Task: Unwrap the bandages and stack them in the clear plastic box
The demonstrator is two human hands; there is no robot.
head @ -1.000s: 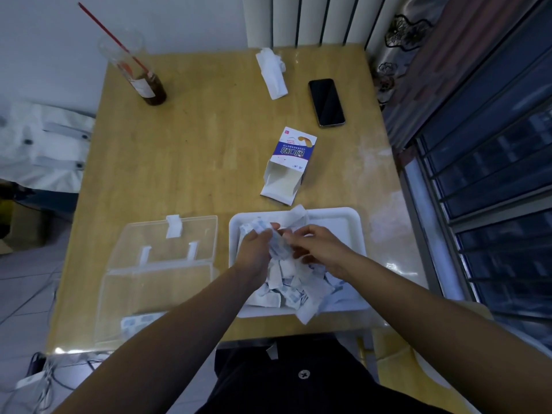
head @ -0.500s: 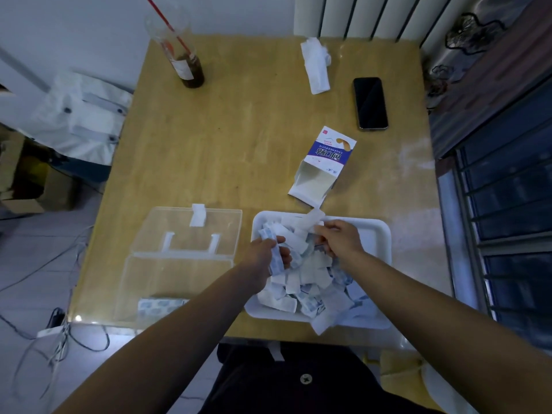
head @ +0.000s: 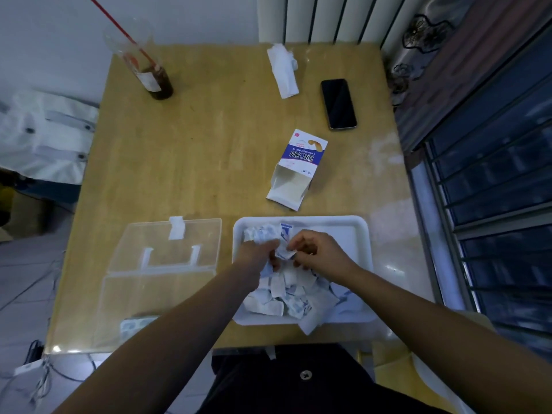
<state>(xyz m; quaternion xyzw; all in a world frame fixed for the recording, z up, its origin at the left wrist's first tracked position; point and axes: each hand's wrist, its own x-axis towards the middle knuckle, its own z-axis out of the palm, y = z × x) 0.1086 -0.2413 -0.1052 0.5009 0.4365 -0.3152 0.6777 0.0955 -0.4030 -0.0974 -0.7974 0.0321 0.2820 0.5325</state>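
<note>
As left hand (head: 257,254) and right hand (head: 321,253) pinch one bandage (head: 283,253) between fingers (head: 299,238), above tray (head: 360,231)

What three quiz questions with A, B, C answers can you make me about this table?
1. Where does the phone lie? A on the floor. B on the table, far right. C in a pocket.
2. What colour is the straw in the cup? A green. B yellow. C red.
3. How is the clear plastic box? A lid open. B lid shut. C upside down.
Answers: 1 B, it rests on the wood near the right edge; 2 C, a red line sticks out; 3 A, the lid lies flat behind the box.
</note>
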